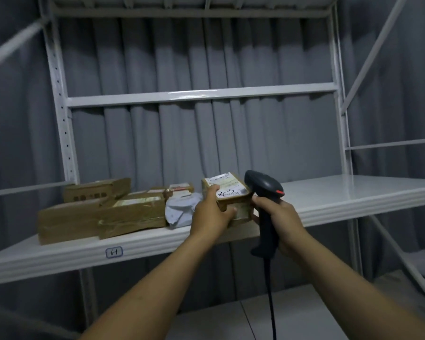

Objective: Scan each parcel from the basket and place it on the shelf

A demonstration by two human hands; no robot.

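White metal shelf [353, 192]: left hand [209, 214] grips small brown cardboard parcel [227, 186] label-up, likely setting it down; right hand [280, 217] grips black handheld scanner [265, 187] just beside, ready.

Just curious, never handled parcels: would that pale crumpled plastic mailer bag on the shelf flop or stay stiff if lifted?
Probably floppy: the pale crumpled plastic mailer bag shows soft creases and slumps against a brown cardboard box. Its smooth film may be slippery. Lying flat, it seems unlikely to roll.
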